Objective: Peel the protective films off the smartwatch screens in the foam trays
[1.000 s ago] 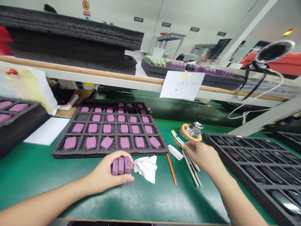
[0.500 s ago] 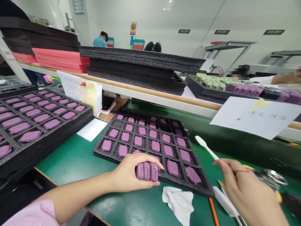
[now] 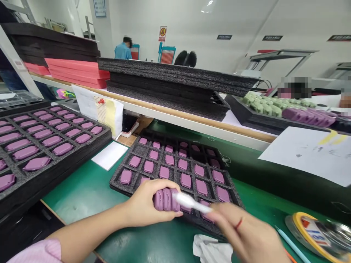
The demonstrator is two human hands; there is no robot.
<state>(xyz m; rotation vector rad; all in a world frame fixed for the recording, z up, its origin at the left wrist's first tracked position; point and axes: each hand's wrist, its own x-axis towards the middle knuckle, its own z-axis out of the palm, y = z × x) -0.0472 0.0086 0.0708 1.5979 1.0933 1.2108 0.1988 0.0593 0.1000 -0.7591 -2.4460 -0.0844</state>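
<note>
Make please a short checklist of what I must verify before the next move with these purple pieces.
Left hand grips the three purple pieces side by side: ok.
Right hand holds the white stick: ok.
Stick tip touches the pieces: cannot tell, it is blurred.
Pieces are clean: cannot tell, the view is too blurred.
Pieces in the black foam tray sit in their pockets: ok where visible; the hands hide the near ones.
White cloth lies on the green mat near the right hand: ok.
</note>
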